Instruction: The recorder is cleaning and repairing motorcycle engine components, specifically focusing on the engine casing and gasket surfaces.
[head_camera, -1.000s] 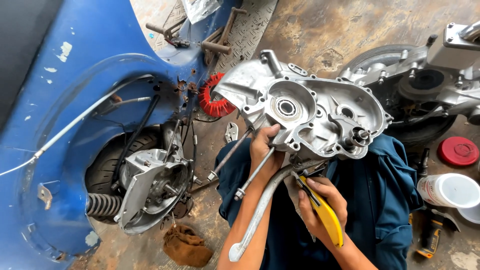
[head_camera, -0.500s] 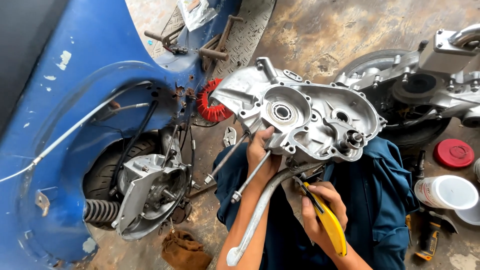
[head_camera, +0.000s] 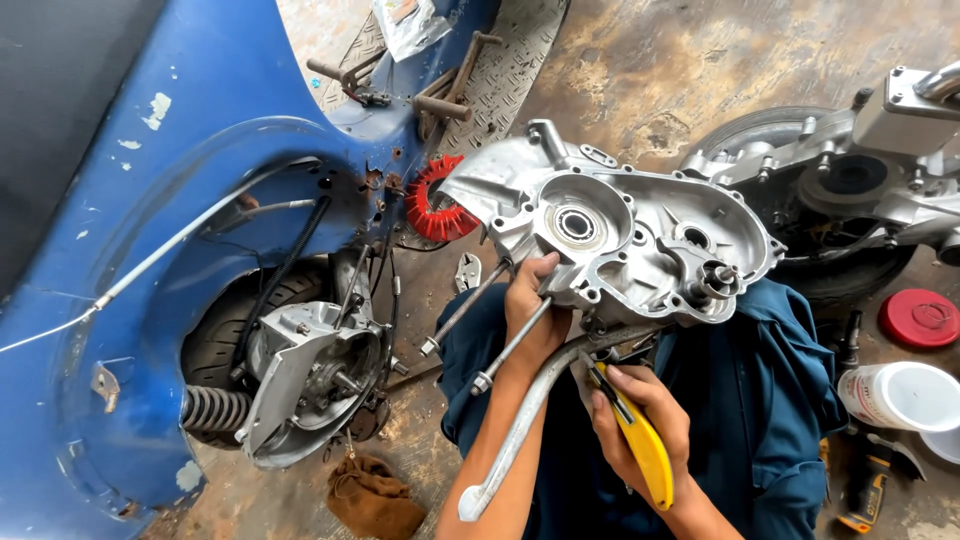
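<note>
A silver aluminium engine crankcase rests on my lap over dark blue trousers. My left hand grips the lower left edge of the casing, with a long steel bolt running under its fingers. My right hand holds a yellow-handled tool, its tip pointing up toward the underside of the casing. A curved silver kick lever hangs from the casing between my forearms.
A blue scooter body fills the left, with its rear wheel hub, spring and cables exposed. A red fan lies behind the casing. Another engine sits at right, near a red lid and white tub. A brown rag lies on the floor.
The view has shifted slightly; the casing sits a little lower and to the right in the frame. Both hands keep their grips in the same places.
</note>
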